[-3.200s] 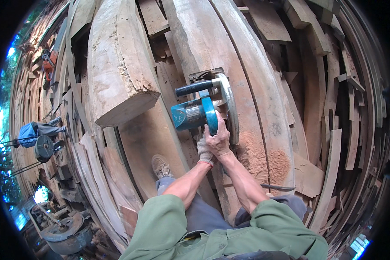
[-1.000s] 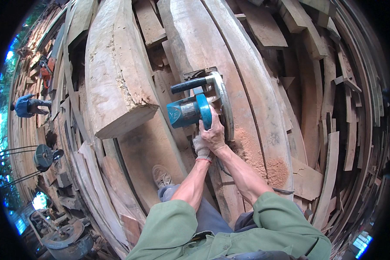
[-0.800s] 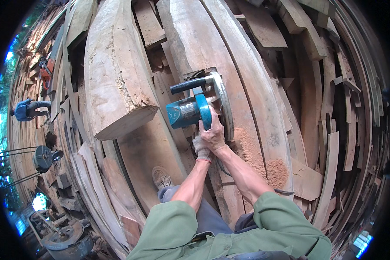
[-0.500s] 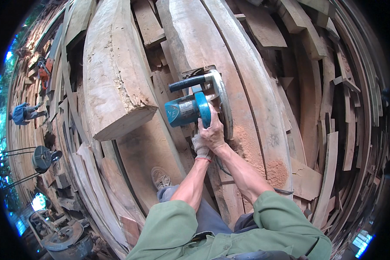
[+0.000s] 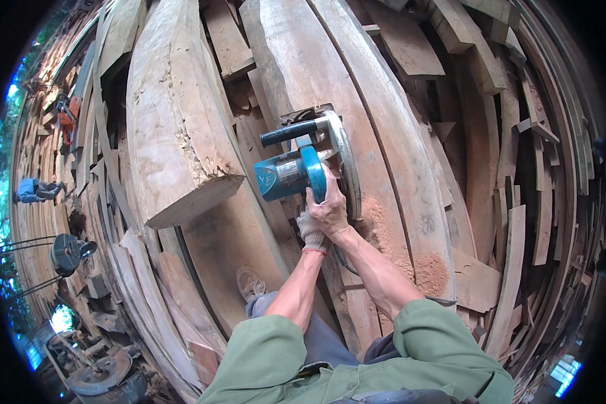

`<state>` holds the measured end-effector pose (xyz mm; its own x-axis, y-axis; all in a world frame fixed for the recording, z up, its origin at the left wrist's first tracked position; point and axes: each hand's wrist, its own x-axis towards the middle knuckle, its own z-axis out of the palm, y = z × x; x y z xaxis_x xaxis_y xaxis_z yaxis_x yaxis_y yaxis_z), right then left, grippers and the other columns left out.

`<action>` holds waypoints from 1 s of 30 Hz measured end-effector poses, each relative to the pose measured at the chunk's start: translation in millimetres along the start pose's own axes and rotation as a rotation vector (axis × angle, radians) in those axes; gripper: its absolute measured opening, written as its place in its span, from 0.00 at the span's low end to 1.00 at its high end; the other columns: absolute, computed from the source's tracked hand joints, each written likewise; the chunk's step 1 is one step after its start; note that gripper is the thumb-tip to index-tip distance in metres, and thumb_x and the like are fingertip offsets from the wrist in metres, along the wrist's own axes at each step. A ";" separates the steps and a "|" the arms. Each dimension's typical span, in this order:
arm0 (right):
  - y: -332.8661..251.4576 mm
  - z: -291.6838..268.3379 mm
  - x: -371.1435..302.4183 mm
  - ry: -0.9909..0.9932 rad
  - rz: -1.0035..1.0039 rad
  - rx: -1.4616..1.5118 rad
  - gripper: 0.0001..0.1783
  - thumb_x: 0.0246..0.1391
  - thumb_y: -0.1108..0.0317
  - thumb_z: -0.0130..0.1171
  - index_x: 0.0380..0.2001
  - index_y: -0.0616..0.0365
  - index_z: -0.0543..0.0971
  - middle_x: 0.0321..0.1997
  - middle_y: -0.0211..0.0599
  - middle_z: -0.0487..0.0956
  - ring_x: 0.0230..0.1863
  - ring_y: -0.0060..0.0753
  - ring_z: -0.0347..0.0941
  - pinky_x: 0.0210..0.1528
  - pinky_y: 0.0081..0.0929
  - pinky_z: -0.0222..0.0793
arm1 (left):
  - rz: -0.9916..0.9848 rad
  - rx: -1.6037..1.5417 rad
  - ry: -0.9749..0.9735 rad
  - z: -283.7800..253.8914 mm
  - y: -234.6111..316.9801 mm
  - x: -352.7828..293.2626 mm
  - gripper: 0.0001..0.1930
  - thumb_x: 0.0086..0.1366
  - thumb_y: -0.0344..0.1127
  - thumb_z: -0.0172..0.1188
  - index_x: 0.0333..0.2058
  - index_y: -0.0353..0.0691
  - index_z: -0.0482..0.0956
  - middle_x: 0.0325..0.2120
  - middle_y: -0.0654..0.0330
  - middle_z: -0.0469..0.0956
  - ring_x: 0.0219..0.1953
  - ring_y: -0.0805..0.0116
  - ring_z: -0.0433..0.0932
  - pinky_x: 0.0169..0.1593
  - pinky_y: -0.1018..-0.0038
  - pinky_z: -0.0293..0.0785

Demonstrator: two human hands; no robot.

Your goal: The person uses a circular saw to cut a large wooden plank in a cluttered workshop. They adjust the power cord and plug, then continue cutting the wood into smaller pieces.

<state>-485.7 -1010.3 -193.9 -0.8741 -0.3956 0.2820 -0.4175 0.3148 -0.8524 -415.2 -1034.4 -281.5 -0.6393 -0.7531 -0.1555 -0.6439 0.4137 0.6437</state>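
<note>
A teal circular saw [image 5: 285,176] with a black front handle and a metal guard rests on a thick wooden slab [image 5: 377,145]. My right hand [image 5: 330,207], bare, is wrapped round its rear handle. In a pale knit glove, my left hand [image 5: 312,232] is closed at the back of the saw, just under the right; its fingers are partly hidden. A long dark cut [image 5: 360,94] runs lengthwise through the slab. Sawdust [image 5: 429,271] lies heaped along the line behind the saw. The blade is hidden by the guard. A dark cord passes by my right forearm.
A thick squared timber [image 5: 175,114] with a splintered end lies to the left. Stacked offcuts [image 5: 481,202] fill the right side. My shoe [image 5: 250,283] stands on a lower board. Far left are an orange chainsaw [image 5: 67,120], a person in blue [image 5: 37,190] and a machine with a round wheel [image 5: 95,370].
The view has shifted slightly, and the squared timber's end sits a little lower. The person at far left has changed posture. Both hands keep their hold, and the saw has hardly moved.
</note>
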 end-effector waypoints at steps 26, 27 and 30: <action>-3.6 8.5 28.8 -0.008 0.010 -0.002 0.36 0.53 0.76 0.62 0.64 0.68 0.61 0.58 0.63 0.73 0.56 0.62 0.75 0.54 0.43 0.77 | 0.037 -0.202 -0.002 -0.2 3.7 27.8 0.17 0.65 0.48 0.59 0.49 0.48 0.80 0.32 0.59 0.85 0.31 0.59 0.85 0.32 0.63 0.78; -3.7 8.9 29.8 -0.007 0.007 -0.002 0.36 0.53 0.76 0.62 0.64 0.67 0.61 0.58 0.63 0.73 0.56 0.62 0.75 0.54 0.44 0.77 | 0.041 -0.242 0.022 1.4 4.3 28.3 0.17 0.65 0.49 0.59 0.49 0.48 0.80 0.31 0.59 0.85 0.31 0.59 0.85 0.32 0.63 0.78; -2.6 10.6 33.5 -0.003 -0.002 -0.003 0.36 0.53 0.76 0.62 0.64 0.67 0.61 0.58 0.63 0.73 0.55 0.62 0.75 0.54 0.44 0.78 | 0.058 -0.186 0.023 5.8 4.4 33.3 0.17 0.65 0.49 0.59 0.49 0.49 0.80 0.31 0.58 0.85 0.31 0.59 0.85 0.31 0.63 0.78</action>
<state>-511.3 -1033.6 -186.9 -0.8726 -0.3988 0.2822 -0.4198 0.3165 -0.8507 -441.8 -1054.7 -288.2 -0.6615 -0.7434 -0.0984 -0.5165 0.3565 0.7785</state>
